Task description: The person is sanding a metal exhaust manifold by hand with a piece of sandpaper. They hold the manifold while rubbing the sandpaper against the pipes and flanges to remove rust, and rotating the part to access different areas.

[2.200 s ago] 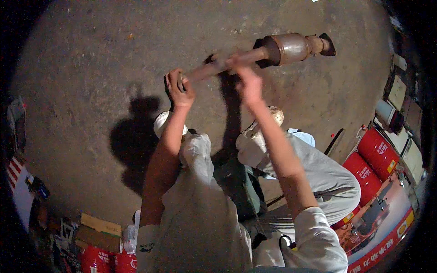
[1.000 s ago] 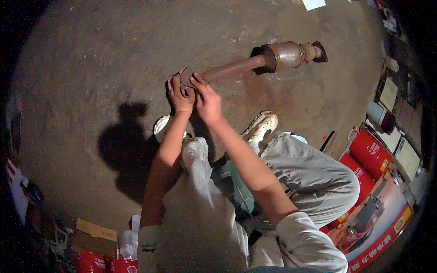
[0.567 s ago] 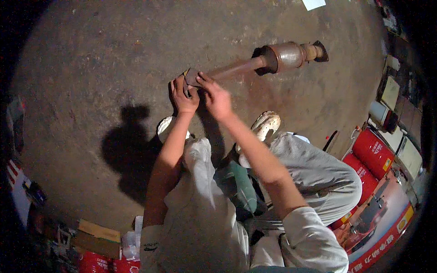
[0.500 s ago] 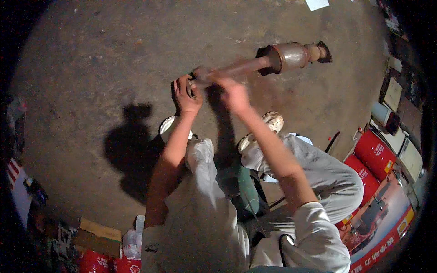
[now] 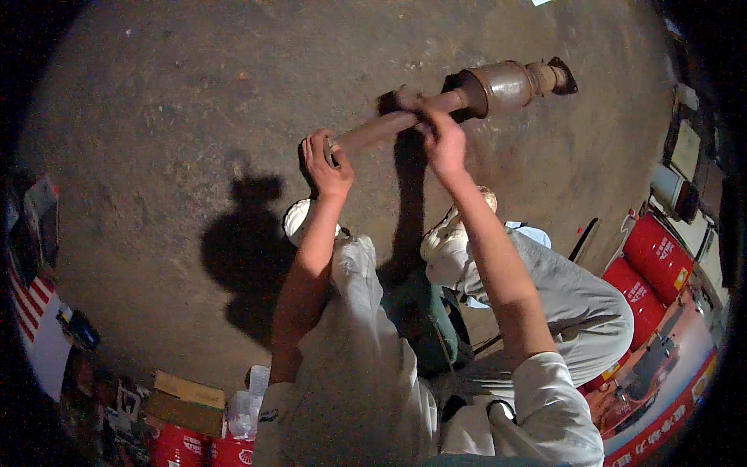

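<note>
A rusty exhaust pipe (image 5: 381, 128) with a metal canister (image 5: 502, 84) at its far end is held above a concrete floor. My left hand (image 5: 327, 163) grips the near open end of the pipe. My right hand (image 5: 440, 136) is closed around the pipe farther up, close to the canister. I sit with both legs in grey trousers and white shoes (image 5: 447, 249) below the pipe.
Red canisters (image 5: 654, 261) and boxes line the right side. Cardboard (image 5: 183, 401), red cans and clutter sit at the lower left. A green seat (image 5: 424, 327) is under me. My shadow (image 5: 245, 249) falls on the concrete floor (image 5: 156, 117).
My right hand slid from next to my left hand up along the pipe toward the canister. The left hand stayed on the near end.
</note>
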Demonstrator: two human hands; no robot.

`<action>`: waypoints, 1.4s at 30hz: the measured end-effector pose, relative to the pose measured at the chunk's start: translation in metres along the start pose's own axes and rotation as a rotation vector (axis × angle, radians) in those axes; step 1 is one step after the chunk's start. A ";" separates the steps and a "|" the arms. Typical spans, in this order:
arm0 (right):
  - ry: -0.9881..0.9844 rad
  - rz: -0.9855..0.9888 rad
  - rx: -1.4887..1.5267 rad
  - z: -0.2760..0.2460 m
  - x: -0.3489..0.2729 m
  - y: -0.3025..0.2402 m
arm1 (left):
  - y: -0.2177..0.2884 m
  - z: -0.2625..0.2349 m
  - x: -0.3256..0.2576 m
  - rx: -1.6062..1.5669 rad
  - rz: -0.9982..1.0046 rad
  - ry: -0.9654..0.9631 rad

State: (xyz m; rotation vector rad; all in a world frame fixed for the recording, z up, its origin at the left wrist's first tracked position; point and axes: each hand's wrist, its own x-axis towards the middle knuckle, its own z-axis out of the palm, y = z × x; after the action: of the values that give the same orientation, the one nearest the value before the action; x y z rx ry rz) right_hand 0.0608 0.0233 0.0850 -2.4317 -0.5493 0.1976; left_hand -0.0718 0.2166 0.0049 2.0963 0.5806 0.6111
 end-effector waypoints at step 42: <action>-0.140 -0.112 0.013 0.044 -0.045 -0.017 | 0.006 0.011 -0.026 -0.231 -0.435 -0.003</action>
State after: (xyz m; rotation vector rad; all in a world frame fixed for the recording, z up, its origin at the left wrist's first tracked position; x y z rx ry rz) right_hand 0.0024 0.0402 0.0612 -2.3784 -0.7415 0.3244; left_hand -0.0839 0.1914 -0.0008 1.6832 0.8883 0.4016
